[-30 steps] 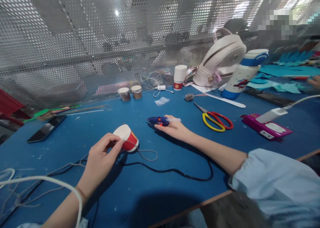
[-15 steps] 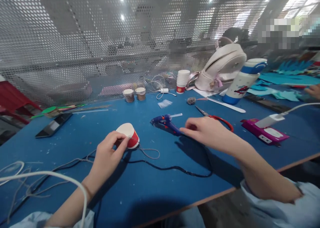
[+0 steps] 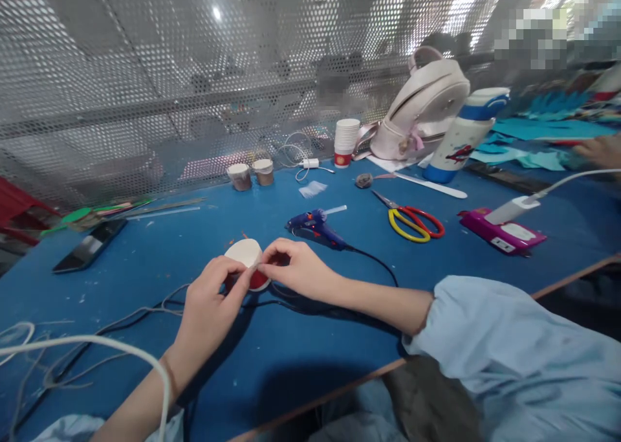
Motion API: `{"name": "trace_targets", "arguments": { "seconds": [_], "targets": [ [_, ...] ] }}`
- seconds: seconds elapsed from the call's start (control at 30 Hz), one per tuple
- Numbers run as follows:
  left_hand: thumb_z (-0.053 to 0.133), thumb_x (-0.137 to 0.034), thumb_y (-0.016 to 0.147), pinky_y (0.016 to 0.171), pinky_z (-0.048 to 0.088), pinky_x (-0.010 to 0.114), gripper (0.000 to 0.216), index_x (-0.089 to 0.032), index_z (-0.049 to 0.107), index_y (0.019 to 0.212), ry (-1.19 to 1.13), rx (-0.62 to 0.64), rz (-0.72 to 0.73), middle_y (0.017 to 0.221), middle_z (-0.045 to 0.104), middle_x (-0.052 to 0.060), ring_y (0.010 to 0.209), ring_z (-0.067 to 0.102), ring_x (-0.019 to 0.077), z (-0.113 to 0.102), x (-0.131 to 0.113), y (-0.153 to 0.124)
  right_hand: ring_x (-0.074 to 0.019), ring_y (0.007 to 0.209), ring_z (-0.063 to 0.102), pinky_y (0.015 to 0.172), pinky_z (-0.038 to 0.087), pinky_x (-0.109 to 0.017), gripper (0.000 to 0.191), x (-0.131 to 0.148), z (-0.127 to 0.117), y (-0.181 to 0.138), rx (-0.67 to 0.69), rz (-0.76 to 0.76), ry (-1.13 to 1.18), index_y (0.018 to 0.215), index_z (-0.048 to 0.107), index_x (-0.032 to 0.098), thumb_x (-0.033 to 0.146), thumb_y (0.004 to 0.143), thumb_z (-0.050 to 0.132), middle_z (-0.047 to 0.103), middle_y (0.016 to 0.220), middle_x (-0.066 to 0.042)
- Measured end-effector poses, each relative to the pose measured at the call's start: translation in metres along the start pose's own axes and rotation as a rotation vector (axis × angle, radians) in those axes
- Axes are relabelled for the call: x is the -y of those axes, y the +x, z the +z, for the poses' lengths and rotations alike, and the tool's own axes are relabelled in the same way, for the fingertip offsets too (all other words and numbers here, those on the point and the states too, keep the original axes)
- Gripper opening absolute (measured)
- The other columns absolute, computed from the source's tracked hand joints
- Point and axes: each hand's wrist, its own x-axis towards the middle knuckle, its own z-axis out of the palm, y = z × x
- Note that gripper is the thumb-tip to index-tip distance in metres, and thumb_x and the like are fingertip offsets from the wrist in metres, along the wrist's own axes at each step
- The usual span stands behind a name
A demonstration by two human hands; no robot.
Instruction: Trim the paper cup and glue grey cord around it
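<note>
A red paper cup lies on its side on the blue table, its white base facing me. My left hand grips the cup's near side with curled fingers. My right hand has come in from the right, its fingers pinched against the cup's right edge. A thin grey cord trails from the cup to the left. A blue glue gun lies just beyond the hands, untouched, its black cable running behind my right wrist.
Yellow and red scissors lie right of the glue gun, with a pink device farther right. At the back stand stacked cups, two small jars, a pink bag and a bottle. A phone lies far left. Another person's hand shows far right.
My right hand let go of the glue gun, drew back and then came to the cup beside my left hand. The glue gun stays on the table.
</note>
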Motion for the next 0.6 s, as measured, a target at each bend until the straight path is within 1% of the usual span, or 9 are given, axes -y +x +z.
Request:
{"name": "trace_targets", "arguments": {
  "seconds": [0.03, 0.1, 0.17, 0.2, 0.27, 0.37, 0.43, 0.5, 0.6],
  "targets": [
    [0.056, -0.031, 0.088, 0.062, 0.042, 0.025, 0.019, -0.020, 0.061, 0.074, -0.006, 0.015, -0.012, 0.071, 0.063, 0.000, 0.064, 0.054, 0.0134, 0.000, -0.001, 0.000, -0.0087, 0.065, 0.057, 0.064, 0.046, -0.021, 0.006, 0.000, -0.001, -0.001, -0.003, 0.023, 0.041, 0.072, 0.061, 0.016, 0.014, 0.075, 0.066, 0.062, 0.070, 0.003],
    [0.056, -0.033, 0.088, 0.063, 0.043, 0.025, 0.020, -0.020, 0.062, 0.075, -0.008, 0.037, -0.032, 0.073, 0.064, 0.001, 0.065, 0.055, 0.0138, 0.001, -0.002, -0.001, -0.0083, 0.056, 0.056, 0.056, 0.045, -0.021, 0.006, 0.000, -0.002, -0.003, 0.037, 0.139, 0.156, 0.074, 0.058, 0.016, 0.013, 0.075, 0.063, 0.061, 0.063, 0.004],
    [0.056, -0.035, 0.088, 0.063, 0.043, 0.026, 0.020, -0.021, 0.064, 0.077, -0.003, 0.044, -0.049, 0.074, 0.064, 0.001, 0.066, 0.056, 0.0141, 0.000, -0.003, -0.001, -0.0074, 0.044, 0.050, 0.046, 0.040, -0.019, 0.007, -0.001, -0.002, -0.005, 0.098, 0.247, 0.240, 0.077, 0.055, 0.018, 0.014, 0.075, 0.061, 0.057, 0.054, 0.007],
    [0.057, -0.036, 0.088, 0.063, 0.043, 0.026, 0.020, -0.020, 0.064, 0.077, -0.001, 0.045, -0.054, 0.075, 0.065, 0.001, 0.066, 0.056, 0.0141, 0.000, -0.003, -0.001, -0.0069, 0.042, 0.048, 0.045, 0.038, -0.019, 0.008, -0.002, -0.002, -0.005, 0.108, 0.258, 0.246, 0.078, 0.055, 0.018, 0.013, 0.074, 0.061, 0.055, 0.051, 0.008],
    [0.057, -0.035, 0.088, 0.063, 0.043, 0.025, 0.019, -0.020, 0.064, 0.077, 0.005, 0.046, -0.049, 0.075, 0.065, 0.000, 0.065, 0.056, 0.0138, -0.001, -0.004, -0.001, -0.0065, 0.048, 0.048, 0.048, 0.038, -0.018, 0.009, -0.002, -0.002, -0.006, 0.085, 0.196, 0.207, 0.077, 0.058, 0.017, 0.013, 0.072, 0.063, 0.054, 0.054, 0.008],
    [0.057, -0.032, 0.088, 0.061, 0.042, 0.025, 0.018, -0.020, 0.063, 0.076, 0.013, 0.051, -0.019, 0.073, 0.063, -0.001, 0.063, 0.055, 0.0128, -0.002, -0.005, -0.002, -0.0072, 0.060, 0.051, 0.056, 0.041, -0.019, 0.006, -0.001, -0.002, -0.008, 0.049, 0.099, 0.170, 0.075, 0.061, 0.016, 0.014, 0.072, 0.065, 0.058, 0.064, 0.006],
    [0.057, -0.031, 0.088, 0.060, 0.041, 0.024, 0.018, -0.020, 0.062, 0.075, 0.017, 0.054, -0.006, 0.071, 0.062, -0.001, 0.063, 0.053, 0.0124, -0.002, -0.005, -0.002, -0.0069, 0.058, 0.049, 0.055, 0.039, -0.019, 0.005, 0.001, -0.004, -0.009, 0.049, 0.085, 0.165, 0.075, 0.062, 0.015, 0.018, 0.074, 0.066, 0.056, 0.062, 0.006],
    [0.057, -0.030, 0.089, 0.061, 0.041, 0.024, 0.018, -0.020, 0.062, 0.074, 0.017, 0.062, -0.005, 0.071, 0.061, -0.001, 0.063, 0.053, 0.0123, -0.002, -0.005, -0.002, -0.0061, 0.053, 0.043, 0.052, 0.036, -0.019, 0.007, 0.004, -0.005, -0.010, 0.045, 0.077, 0.141, 0.075, 0.063, 0.015, 0.021, 0.077, 0.066, 0.051, 0.057, 0.008],
    [0.057, -0.030, 0.089, 0.062, 0.041, 0.024, 0.018, -0.020, 0.062, 0.075, 0.000, 0.076, -0.011, 0.071, 0.061, -0.002, 0.064, 0.054, 0.0121, -0.003, -0.005, -0.003, -0.0053, 0.050, 0.037, 0.050, 0.033, -0.019, 0.008, 0.008, -0.007, -0.011, 0.034, 0.076, 0.120, 0.074, 0.065, 0.015, 0.021, 0.078, 0.066, 0.045, 0.053, 0.009]
  ]
}}
